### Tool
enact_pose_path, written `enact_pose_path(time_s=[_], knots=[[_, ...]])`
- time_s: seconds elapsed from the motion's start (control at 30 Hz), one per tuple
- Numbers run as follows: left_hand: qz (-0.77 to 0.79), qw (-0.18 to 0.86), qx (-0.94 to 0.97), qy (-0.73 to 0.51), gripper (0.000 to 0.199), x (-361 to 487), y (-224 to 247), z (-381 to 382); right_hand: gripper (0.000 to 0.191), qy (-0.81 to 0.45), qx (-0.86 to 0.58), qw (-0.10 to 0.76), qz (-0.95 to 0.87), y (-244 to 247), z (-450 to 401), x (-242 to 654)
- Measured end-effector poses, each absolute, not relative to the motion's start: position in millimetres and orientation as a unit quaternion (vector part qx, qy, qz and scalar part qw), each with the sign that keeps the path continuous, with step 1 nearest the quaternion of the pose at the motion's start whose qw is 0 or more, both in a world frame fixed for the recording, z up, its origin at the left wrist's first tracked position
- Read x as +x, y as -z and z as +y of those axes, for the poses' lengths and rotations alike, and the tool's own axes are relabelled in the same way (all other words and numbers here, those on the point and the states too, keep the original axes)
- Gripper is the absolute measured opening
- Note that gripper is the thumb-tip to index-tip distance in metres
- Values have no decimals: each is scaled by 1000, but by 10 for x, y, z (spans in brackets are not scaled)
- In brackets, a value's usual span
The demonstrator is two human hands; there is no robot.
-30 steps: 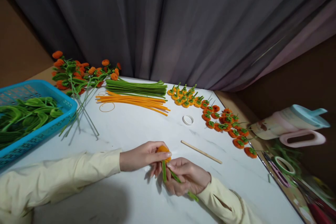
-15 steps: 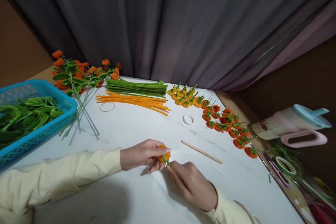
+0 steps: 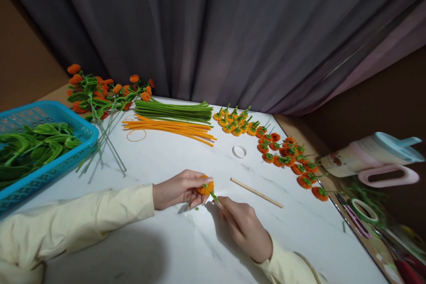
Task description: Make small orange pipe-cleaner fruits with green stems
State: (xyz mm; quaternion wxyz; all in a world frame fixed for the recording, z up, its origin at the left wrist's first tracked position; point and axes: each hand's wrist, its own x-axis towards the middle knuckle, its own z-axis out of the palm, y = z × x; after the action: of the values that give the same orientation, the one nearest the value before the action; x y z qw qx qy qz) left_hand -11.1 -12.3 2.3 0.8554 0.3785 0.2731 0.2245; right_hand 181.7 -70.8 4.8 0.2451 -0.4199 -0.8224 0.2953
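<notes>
My left hand pinches a yellow-orange pipe-cleaner flower head between thumb and fingers, just above the white table. A small green centre shows on it. At the flower head's right edge, a short green pipe-cleaner piece sits in the fingertips of my right hand. Whether that piece is joined to the flower head, I cannot tell. Beneath my left fingers lies a tiny green scrap. Nearest beyond my right hand is a thin wooden stick.
Green pipe cleaners and orange ones lie at the back. Yellow flower heads, orange ones and a white ring are rightward. A blue basket of leaves stands left, a tumbler right.
My right hand has drawn slightly right and up, with the green piece now at the flower head's edge. The flower head has turned and risen a little in my left hand. A green scrap now shows below.
</notes>
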Motion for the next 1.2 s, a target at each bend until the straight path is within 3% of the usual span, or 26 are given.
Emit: enact_pose_path(time_s=[0.07,0.23,0.33,1.2], knots=[[273,857,376,-224,28,-114,-15,-122,31,-374,-437,257,-777,-24,-687,1804],[284,856,354,-248,22,-124,-6,-84,41,-712,-404,226,-527,47,-568,1799],[288,856,346,-254,22,-126,-17,-57,44,-800,-347,216,-438,83,-491,1843],[259,875,331,-242,30,-156,136,9,34,-849,-300,233,-367,101,-410,1882]])
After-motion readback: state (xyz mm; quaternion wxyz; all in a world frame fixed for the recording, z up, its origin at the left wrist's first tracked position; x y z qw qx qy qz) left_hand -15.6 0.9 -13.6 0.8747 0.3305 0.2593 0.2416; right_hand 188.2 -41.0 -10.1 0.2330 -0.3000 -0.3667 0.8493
